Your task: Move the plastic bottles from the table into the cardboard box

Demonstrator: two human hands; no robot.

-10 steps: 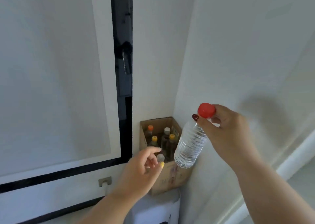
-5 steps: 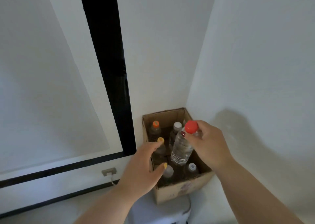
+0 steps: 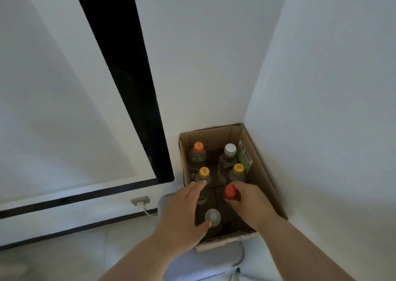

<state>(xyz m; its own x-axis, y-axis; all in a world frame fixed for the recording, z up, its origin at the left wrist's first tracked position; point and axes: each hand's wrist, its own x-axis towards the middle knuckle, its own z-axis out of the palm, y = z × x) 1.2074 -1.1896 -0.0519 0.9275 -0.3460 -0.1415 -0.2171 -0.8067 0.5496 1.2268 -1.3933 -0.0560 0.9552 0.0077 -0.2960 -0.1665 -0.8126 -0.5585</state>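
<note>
An open cardboard box point(image 3: 260, 169) stands in the wall corner, with several upright plastic bottles inside. My right hand point(image 3: 249, 203) grips the neck of a clear bottle with a red cap point(image 3: 230, 191), held upright and low inside the box near its middle. My left hand point(image 3: 182, 214) hangs over the box's left wall with fingers spread, holding nothing, touching or nearly touching a yellow-capped bottle point(image 3: 204, 172). Other bottles show an orange cap point(image 3: 198, 146), a white cap point(image 3: 230, 148), a second yellow cap point(image 3: 238, 168) and a grey cap point(image 3: 212, 215).
The box rests on a white rounded object point(image 3: 214, 261) at the bottom. White walls close it in behind and at the right. A black-framed white panel point(image 3: 64, 109) fills the left. A wall socket point(image 3: 140, 200) with a plugged cable sits low on the left.
My right hand has lowered the red-capped bottle from above the box down among the other bottles. My left hand moved further over the box's left side. The view tilted downward.
</note>
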